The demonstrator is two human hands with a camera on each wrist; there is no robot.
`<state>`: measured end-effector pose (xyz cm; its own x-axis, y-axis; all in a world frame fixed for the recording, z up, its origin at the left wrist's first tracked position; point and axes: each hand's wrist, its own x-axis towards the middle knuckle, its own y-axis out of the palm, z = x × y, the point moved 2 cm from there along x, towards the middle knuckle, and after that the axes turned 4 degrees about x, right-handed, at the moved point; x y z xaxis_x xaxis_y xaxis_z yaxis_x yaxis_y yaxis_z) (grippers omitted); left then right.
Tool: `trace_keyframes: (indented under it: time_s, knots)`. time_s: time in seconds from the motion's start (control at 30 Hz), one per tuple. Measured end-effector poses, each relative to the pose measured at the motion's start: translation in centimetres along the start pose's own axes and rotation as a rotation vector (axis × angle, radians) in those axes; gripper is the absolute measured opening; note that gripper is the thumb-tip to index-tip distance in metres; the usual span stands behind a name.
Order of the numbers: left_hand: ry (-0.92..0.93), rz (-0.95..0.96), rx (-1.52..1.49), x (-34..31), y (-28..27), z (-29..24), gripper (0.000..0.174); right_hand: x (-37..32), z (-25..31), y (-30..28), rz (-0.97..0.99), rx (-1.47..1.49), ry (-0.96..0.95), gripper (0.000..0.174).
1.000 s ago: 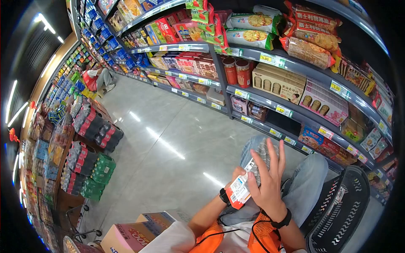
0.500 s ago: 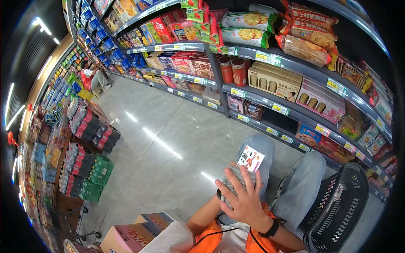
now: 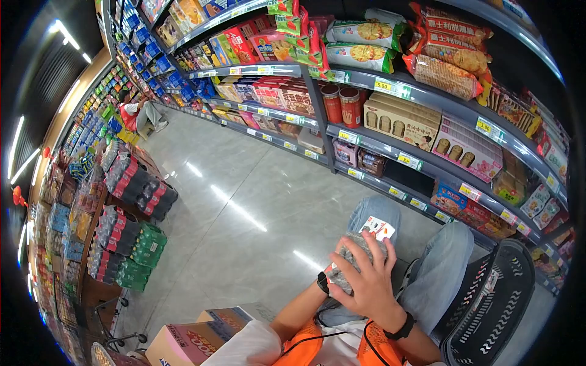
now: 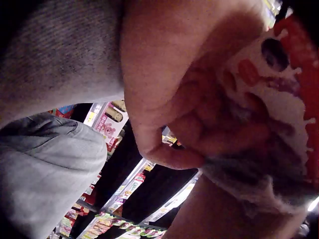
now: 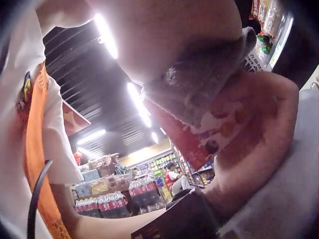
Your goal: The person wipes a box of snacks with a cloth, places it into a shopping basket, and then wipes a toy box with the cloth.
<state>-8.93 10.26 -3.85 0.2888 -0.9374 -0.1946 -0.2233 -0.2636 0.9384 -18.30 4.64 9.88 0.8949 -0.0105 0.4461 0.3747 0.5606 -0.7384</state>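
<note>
In the head view my right hand (image 3: pixel 366 277) lies spread over a grey cloth (image 3: pixel 339 279), pressing it with fairly straight fingers against a small box. The box (image 3: pixel 381 228) has a white printed end that shows beyond the fingertips. My left hand (image 4: pixel 159 99) grips the box from the side and below, fingers curled against it; in the head view it is mostly hidden. The left wrist view shows the box's white and red face with small pictures. From the right wrist, the cloth hangs bunched between the right palm and the box.
A black basket (image 3: pixel 488 299) stands right of my bent knees. Shelves (image 3: pixel 397 85) of packaged snacks run ahead and right. Cartons (image 3: pixel 189 341) sit at lower left, with packs of bottles (image 3: pixel 125 219) beyond. A person in a red vest (image 3: pixel 129 116) sits far up the aisle.
The box has turned: its barcode label and orange end showed earlier; now its white picture end points away. My right hand came down onto the cloth, then shifted slightly right with it.
</note>
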Motion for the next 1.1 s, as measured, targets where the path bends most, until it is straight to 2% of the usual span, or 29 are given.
trace_keyframes:
  time_s: [0.27,0.3,0.33,0.4,0.5,0.6,0.7,0.73,0.87,0.97,1.03,1.1]
  knots:
    - [0.028,-0.049,0.04,-0.7,0.4,-0.5,0.074,1.4,-2.3,-3.2,-0.15,-0.049,0.058,0.044]
    - [-0.063,0.133,-0.159,-0.2,-0.8,-0.4,0.071,1.4,-2.9,-3.2,-0.167,0.021,0.069,0.043]
    - [-0.066,0.056,-0.13,0.0,-1.5,-0.3,0.073,1.4,-3.6,-3.0,-0.183,0.094,0.078,0.042]
    - [-0.079,0.081,-0.131,0.1,-1.9,-0.3,0.075,1.9,-3.9,-3.5,-0.216,0.135,0.053,0.039]
    - [-0.124,0.165,-0.172,0.2,-2.6,-0.3,0.08,2.0,-4.7,-3.7,-0.205,0.313,0.15,0.035]
    - [-0.153,0.247,-0.167,-0.1,-2.6,-0.1,0.08,2.0,-6.3,-3.0,-0.223,0.654,0.256,0.034]
    - [-0.163,0.365,-0.115,-0.6,-4.1,0.7,0.084,1.7,-7.2,-1.6,-0.133,1.167,0.361,0.037]
    - [-0.172,0.375,-0.073,-0.7,-4.3,0.8,0.084,1.4,-7.8,-0.9,-0.026,1.228,0.364,0.05]
    - [-0.231,0.383,-0.115,-1.0,-5.5,1.1,0.085,1.0,-8.0,0.5,0.042,1.382,0.32,0.066]
    - [-0.304,0.383,-0.275,-1.4,-5.7,0.9,0.086,0.6,-8.0,0.8,0.018,1.521,0.355,0.068]
    - [-0.281,0.344,-0.246,-1.4,-4.9,0.7,0.081,0.5,-7.8,0.5,-0.012,1.446,0.352,0.062]
    - [-0.284,0.419,-0.273,-1.2,-4.0,0.5,0.081,0.2,-7.7,0.1,-0.039,1.376,0.371,0.054]
